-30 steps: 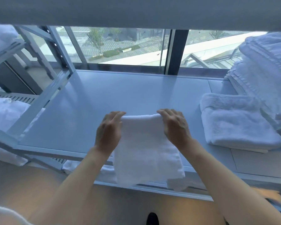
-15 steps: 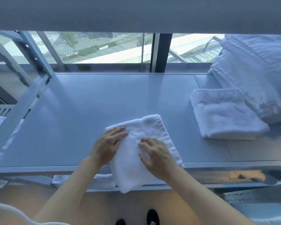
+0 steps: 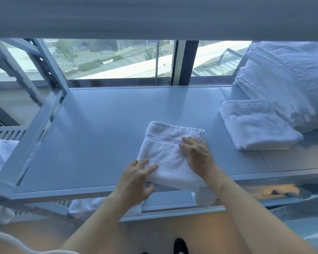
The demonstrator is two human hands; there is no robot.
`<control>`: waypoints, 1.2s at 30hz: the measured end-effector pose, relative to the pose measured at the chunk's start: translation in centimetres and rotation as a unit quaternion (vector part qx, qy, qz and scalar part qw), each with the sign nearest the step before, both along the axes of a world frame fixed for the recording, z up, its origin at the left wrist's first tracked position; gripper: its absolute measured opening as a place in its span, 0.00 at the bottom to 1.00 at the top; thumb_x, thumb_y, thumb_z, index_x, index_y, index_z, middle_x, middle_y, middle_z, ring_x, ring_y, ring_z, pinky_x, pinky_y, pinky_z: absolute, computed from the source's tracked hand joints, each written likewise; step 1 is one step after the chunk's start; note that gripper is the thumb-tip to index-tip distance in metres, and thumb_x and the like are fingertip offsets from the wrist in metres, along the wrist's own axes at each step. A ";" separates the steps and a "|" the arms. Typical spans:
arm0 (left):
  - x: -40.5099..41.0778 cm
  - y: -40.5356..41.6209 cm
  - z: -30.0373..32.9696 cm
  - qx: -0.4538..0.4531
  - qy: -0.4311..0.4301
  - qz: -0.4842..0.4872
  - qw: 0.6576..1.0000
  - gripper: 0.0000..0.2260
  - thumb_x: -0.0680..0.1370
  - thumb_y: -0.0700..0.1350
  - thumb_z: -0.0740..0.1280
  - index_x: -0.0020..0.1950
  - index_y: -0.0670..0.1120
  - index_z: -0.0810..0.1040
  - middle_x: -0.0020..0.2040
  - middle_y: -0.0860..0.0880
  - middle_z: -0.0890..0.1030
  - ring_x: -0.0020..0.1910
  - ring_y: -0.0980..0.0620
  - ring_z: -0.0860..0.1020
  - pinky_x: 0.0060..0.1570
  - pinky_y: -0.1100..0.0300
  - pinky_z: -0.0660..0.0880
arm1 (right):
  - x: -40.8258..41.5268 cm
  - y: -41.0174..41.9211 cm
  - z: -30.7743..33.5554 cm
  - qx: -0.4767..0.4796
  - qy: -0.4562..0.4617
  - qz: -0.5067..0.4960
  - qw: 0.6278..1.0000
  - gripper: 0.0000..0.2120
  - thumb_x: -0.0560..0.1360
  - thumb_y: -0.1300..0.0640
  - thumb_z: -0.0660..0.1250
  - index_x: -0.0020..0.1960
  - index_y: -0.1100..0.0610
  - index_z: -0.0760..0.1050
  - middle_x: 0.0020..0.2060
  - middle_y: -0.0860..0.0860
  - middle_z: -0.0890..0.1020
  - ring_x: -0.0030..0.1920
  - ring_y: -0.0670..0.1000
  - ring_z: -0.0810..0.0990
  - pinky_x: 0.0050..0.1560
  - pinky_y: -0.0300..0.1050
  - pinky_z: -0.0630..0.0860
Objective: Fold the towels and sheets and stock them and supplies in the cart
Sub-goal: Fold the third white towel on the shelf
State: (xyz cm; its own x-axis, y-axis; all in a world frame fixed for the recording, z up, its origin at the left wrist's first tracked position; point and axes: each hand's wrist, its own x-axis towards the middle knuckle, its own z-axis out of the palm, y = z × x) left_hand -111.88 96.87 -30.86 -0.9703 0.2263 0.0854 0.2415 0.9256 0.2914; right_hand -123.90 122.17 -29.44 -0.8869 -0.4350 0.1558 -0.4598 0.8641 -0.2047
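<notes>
Grey metal shelving fills your view, its flat shelf [image 3: 99, 143] running wide in front of a window [image 3: 117, 59] that looks out over rooftops and greenery. Your towel [image 3: 165, 154] lies folded on that shelf near the front edge, right of centre, with its near end hanging a little over the edge. Your right hand [image 3: 196, 154] lies flat on the towel's right side, fingers straight and spread, pressing down just below the woven band. Your left hand [image 3: 138, 178] sits at the towel's near left corner with fingers relaxed and apart, the fingertips resting on the cloth; it holds nothing. Further right on the same shelf a second folded towel [image 3: 255, 125] lies well apart from yours, and just behind it a tall stack of white linen [image 3: 290, 81] leans against the right end. To your left, beyond the shelf's slanted frame [image 3: 35, 125], more white cloth [image 3: 0, 154] is heaped lower down. Under the shelf a lower tier shows a bit of white cloth [image 3: 84, 206], and a dark shoe [image 3: 180, 246] shows on the floor below.
</notes>
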 end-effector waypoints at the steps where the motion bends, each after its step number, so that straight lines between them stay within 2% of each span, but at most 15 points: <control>1: 0.4 0.2 -0.2 0.000 0.010 -0.008 1.000 0.26 0.69 0.50 0.72 0.68 0.55 0.79 0.66 0.45 0.79 0.55 0.43 0.77 0.53 0.52 0.79 | 1.3 -0.1 0.0 -0.026 0.000 0.014 1.000 0.15 0.77 0.60 0.66 0.62 0.52 0.81 0.70 0.52 0.77 0.71 0.56 0.74 0.69 0.57 0.69; 2: 0.6 0.3 -0.3 0.006 0.020 -0.013 1.000 0.25 0.69 0.49 0.73 0.66 0.54 0.80 0.63 0.46 0.79 0.52 0.43 0.78 0.50 0.52 0.80 | 2.9 -0.2 -0.1 -0.046 -0.012 0.037 0.998 0.16 0.76 0.55 0.68 0.63 0.52 0.81 0.70 0.51 0.78 0.70 0.56 0.75 0.68 0.56 0.71; 4: 0.7 0.3 -0.5 0.019 0.041 -0.017 0.999 0.24 0.68 0.46 0.75 0.64 0.53 0.82 0.59 0.46 0.81 0.50 0.44 0.78 0.46 0.51 0.80 | 6.3 -0.6 -0.5 -0.045 -0.045 0.079 0.995 0.25 0.74 0.46 0.67 0.69 0.51 0.77 0.73 0.50 0.75 0.73 0.53 0.72 0.70 0.53 0.70; 6: 0.6 -0.1 -0.8 0.025 0.066 -0.021 0.997 0.22 0.69 0.44 0.76 0.63 0.53 0.83 0.59 0.47 0.81 0.52 0.43 0.79 0.46 0.50 0.80 | 8.7 -0.7 -1.1 -0.016 -0.048 0.089 0.995 0.30 0.73 0.44 0.66 0.73 0.52 0.72 0.76 0.51 0.70 0.76 0.53 0.68 0.73 0.52 0.67; 8: 0.2 -0.4 -1.2 0.030 0.094 -0.040 0.994 0.23 0.70 0.37 0.75 0.63 0.50 0.83 0.61 0.45 0.81 0.57 0.41 0.79 0.49 0.47 0.81 | 9.5 -0.4 -1.6 0.004 -0.033 0.064 0.997 0.31 0.73 0.48 0.66 0.75 0.54 0.70 0.77 0.52 0.69 0.77 0.55 0.67 0.73 0.54 0.66; 12: 0.0 -0.9 -1.8 0.034 0.122 -0.062 0.990 0.25 0.70 0.27 0.71 0.65 0.44 0.82 0.67 0.43 0.80 0.67 0.40 0.78 0.53 0.46 0.83 | 9.4 0.5 -2.1 -0.018 -0.027 -0.033 0.999 0.30 0.74 0.63 0.68 0.76 0.56 0.71 0.77 0.53 0.70 0.77 0.56 0.69 0.74 0.57 0.66; 14: 0.0 -1.3 -1.8 0.048 0.117 -0.056 0.990 0.26 0.71 0.25 0.71 0.66 0.45 0.82 0.69 0.45 0.80 0.70 0.42 0.77 0.51 0.46 0.84 | 9.4 1.0 -2.4 -0.014 -0.003 -0.044 0.999 0.33 0.69 0.68 0.72 0.74 0.57 0.74 0.75 0.53 0.73 0.75 0.56 0.71 0.72 0.58 0.69; 17: -0.2 -2.1 -1.7 0.105 0.116 -0.052 0.986 0.26 0.73 0.25 0.69 0.67 0.46 0.82 0.71 0.49 0.78 0.73 0.45 0.75 0.54 0.47 0.83 | 9.3 1.4 -2.3 0.011 0.013 -0.031 0.999 0.36 0.64 0.69 0.76 0.71 0.56 0.77 0.72 0.52 0.76 0.73 0.55 0.74 0.70 0.58 0.72; 21: 0.1 -3.4 -2.4 0.146 0.118 -0.052 0.981 0.27 0.73 0.25 0.69 0.68 0.46 0.82 0.73 0.51 0.77 0.76 0.48 0.71 0.60 0.47 0.81 | 8.8 1.6 -2.2 0.039 0.034 -0.027 0.998 0.35 0.65 0.71 0.73 0.70 0.55 0.78 0.71 0.50 0.78 0.72 0.55 0.75 0.70 0.59 0.73; 24: 0.7 -3.8 -2.9 0.147 0.113 -0.074 0.980 0.26 0.74 0.28 0.68 0.70 0.47 0.80 0.74 0.51 0.75 0.77 0.48 0.69 0.64 0.47 0.79 | 8.5 2.0 -2.4 0.050 0.038 -0.008 0.998 0.37 0.65 0.73 0.71 0.72 0.55 0.77 0.72 0.51 0.76 0.73 0.56 0.74 0.69 0.59 0.73; 27: 1.0 -3.8 -2.6 0.167 0.086 -0.056 0.981 0.22 0.75 0.37 0.65 0.68 0.50 0.82 0.74 0.55 0.75 0.78 0.52 0.68 0.66 0.51 0.78 | 8.3 2.8 -2.8 0.045 0.030 0.008 0.998 0.39 0.65 0.75 0.68 0.74 0.56 0.75 0.74 0.51 0.74 0.75 0.57 0.71 0.69 0.59 0.73; 29: 1.2 -3.6 -2.4 0.183 0.054 -0.031 0.981 0.19 0.77 0.47 0.63 0.67 0.56 0.82 0.74 0.61 0.74 0.79 0.56 0.65 0.68 0.56 0.74 | 7.7 3.3 -2.8 0.037 0.013 0.015 0.999 0.39 0.66 0.75 0.65 0.76 0.55 0.72 0.76 0.50 0.71 0.78 0.56 0.68 0.72 0.60 0.70; 32: 0.3 -2.9 -1.7 0.244 -0.006 0.035 0.969 0.15 0.78 0.59 0.62 0.55 0.60 0.86 0.72 0.67 0.73 0.75 0.62 0.68 0.69 0.60 0.70 | 6.1 4.4 -2.7 0.046 -0.028 0.040 0.998 0.42 0.69 0.73 0.61 0.80 0.50 0.66 0.80 0.45 0.63 0.82 0.53 0.58 0.77 0.59 0.62; 34: -1.0 -1.8 -1.0 0.264 -0.030 0.078 0.961 0.12 0.78 0.59 0.65 0.45 0.58 0.87 0.71 0.66 0.74 0.66 0.61 0.75 0.62 0.61 0.71 | 4.6 5.4 -2.5 0.063 -0.047 0.046 0.996 0.44 0.69 0.72 0.59 0.81 0.46 0.62 0.81 0.41 0.59 0.83 0.51 0.54 0.78 0.57 0.58; 36: -2.3 0.2 -0.6 0.247 -0.038 0.103 0.963 0.08 0.79 0.51 0.70 0.40 0.55 0.83 0.73 0.59 0.74 0.58 0.55 0.80 0.52 0.62 0.70 | 3.2 6.6 -2.3 0.076 -0.059 0.050 0.994 0.45 0.69 0.72 0.57 0.82 0.44 0.59 0.82 0.40 0.57 0.83 0.51 0.52 0.78 0.57 0.58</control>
